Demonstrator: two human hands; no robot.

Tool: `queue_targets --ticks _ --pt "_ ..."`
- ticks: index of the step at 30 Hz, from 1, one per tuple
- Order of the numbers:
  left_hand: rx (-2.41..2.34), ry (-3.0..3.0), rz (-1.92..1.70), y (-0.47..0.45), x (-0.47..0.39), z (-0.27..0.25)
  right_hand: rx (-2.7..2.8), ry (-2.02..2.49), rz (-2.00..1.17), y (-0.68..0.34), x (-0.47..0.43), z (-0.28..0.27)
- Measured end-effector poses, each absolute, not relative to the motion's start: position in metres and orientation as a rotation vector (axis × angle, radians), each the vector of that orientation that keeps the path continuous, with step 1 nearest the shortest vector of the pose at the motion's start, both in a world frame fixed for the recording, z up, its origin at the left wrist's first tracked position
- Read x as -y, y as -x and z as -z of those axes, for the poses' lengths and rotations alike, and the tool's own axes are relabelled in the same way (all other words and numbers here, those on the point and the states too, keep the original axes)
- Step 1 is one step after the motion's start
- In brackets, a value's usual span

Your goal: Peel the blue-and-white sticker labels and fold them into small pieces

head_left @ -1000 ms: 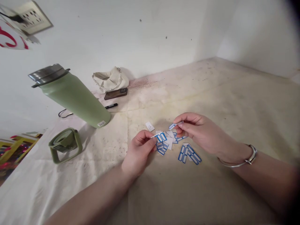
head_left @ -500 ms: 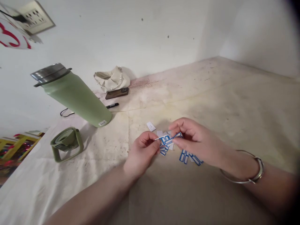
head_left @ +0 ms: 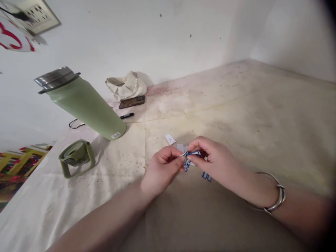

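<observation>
Right hand [head_left: 215, 157]: bracelet [head_left: 281, 197] at the wrist; thumb and forefinger nearly closed, pinching a blue-edged slip [head_left: 195, 153].

Left hand [head_left: 162, 168]: thumb and forefinger closed on the white edge of a paper piece; its far end is hidden among the fingers. Whether the two hands hold one piece or two, cannot tell.

Risk, creasing or tearing: likely cause, thin paper pinched from both sides and pulled unevenly. Risk, a dropped slip: likely cause, a hold by the fingertips alone. Risk, disturbed pieces: likely cause, the low right hand brushing those beneath.

Position of the held slip: between the two sets of fingertips, just above the loose pieces, jutting into the right hand's pinch.

Blue-framed piece [head_left: 207, 176]: on the tablecloth [head_left: 168, 217], partly covered by the right hand.

White card [head_left: 170, 139]: marked, flat, beyond the left fingertips, apart from them.

Lid [head_left: 76, 152]: green, left.

Bottle [head_left: 89, 106]: green, upright, beyond the lid.

Pen [head_left: 128, 115], phone [head_left: 132, 102], bag [head_left: 131, 87]: in that order toward the wall [head_left: 170, 52].
</observation>
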State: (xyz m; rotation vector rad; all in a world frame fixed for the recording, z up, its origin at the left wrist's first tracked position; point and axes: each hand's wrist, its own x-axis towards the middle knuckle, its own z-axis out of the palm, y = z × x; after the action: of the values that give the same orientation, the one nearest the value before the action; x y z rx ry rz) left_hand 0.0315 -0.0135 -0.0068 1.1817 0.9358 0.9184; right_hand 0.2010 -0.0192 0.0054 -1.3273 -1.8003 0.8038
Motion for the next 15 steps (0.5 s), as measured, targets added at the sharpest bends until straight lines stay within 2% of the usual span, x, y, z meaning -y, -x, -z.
queue_targets --ticks 15 --pt "-0.89 -1.2 -0.877 -0.0307 0.0136 0.0027 1.861 1.295 -0.647 -0.2014 0.0191 -0.0018"
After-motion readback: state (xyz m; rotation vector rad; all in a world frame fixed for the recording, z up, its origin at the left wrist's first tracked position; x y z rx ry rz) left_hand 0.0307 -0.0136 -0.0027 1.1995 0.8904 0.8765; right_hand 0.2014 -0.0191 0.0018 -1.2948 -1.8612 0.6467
